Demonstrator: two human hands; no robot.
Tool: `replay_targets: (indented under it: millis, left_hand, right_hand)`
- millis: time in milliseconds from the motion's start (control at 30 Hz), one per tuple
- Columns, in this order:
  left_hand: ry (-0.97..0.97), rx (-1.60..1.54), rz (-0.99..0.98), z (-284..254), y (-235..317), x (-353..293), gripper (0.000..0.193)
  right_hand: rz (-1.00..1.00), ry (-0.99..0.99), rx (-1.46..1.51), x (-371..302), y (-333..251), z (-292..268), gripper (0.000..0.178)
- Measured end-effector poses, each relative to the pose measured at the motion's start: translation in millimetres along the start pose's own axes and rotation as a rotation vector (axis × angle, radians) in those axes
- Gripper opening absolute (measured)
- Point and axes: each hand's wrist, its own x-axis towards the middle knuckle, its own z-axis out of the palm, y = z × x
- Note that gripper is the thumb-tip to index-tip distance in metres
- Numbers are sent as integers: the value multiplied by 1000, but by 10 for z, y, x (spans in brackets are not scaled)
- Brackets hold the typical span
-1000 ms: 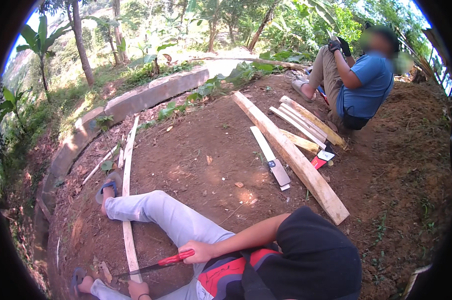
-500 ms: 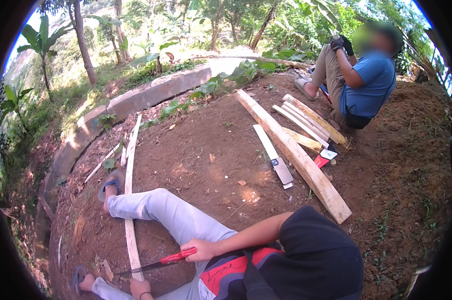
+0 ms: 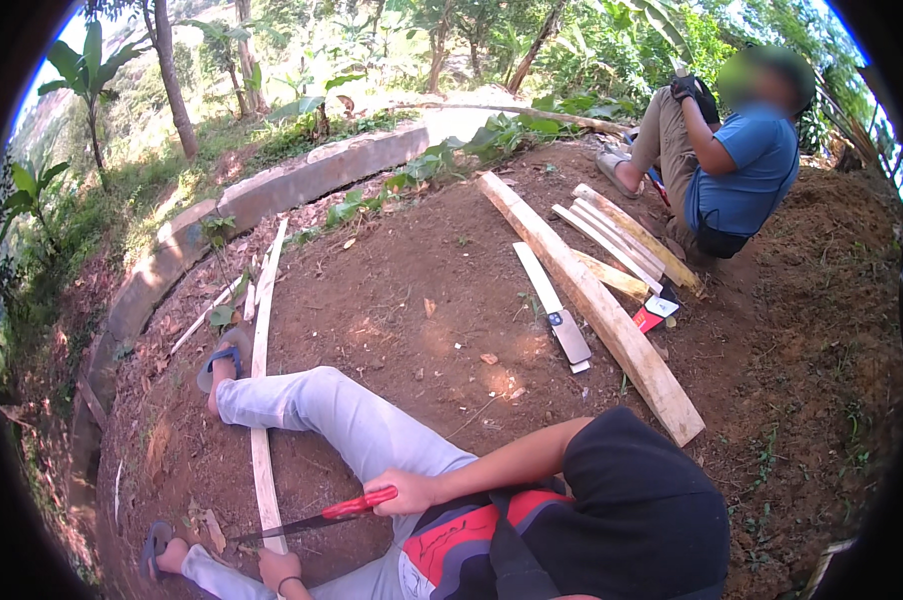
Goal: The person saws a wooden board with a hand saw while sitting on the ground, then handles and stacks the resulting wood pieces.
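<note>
My right hand (image 3: 408,492) is closed round the red handle of a handsaw (image 3: 360,505). The saw's thin dark blade (image 3: 290,528) reaches left across a long, narrow wooden strip (image 3: 263,470) near its closer end. Just below the blade, my left hand (image 3: 280,570), with a dark band at the wrist, grips that end; its fingers are partly hidden. The strip runs away along the ground, passing under my raised leg (image 3: 342,420) in light jeans, beside my sandalled foot (image 3: 224,368).
A thick beam (image 3: 592,300) lies on the soil, with shorter planks (image 3: 622,240) beyond it. A phone (image 3: 570,338) rests on a pale strip. A red-and-white item (image 3: 655,313) lies near the planks. Another person (image 3: 747,170) in blue sits at far right. A low concrete wall (image 3: 312,170) curves behind.
The view has shifted slightly, so the scene sits a little further right. My right hand and the saw have moved slightly up and right in the picture. My left hand stays at the strip's end.
</note>
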Motion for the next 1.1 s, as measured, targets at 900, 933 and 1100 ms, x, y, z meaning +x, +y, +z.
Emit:
replay_targets:
  millis: [900,933,1100]
  left_hand:
    - [9,3,22,1,-1,21,35]
    - [8,0,25,1,12,3,34]
    - [-101,-14,83,-253,54,-116,41]
  right_hand:
    - [104,-4,70,-25,-160,-44,13]
    - [121,-3,83,-31,-117,-44,13]
    - [129,19,88,-21,-110,2,9]
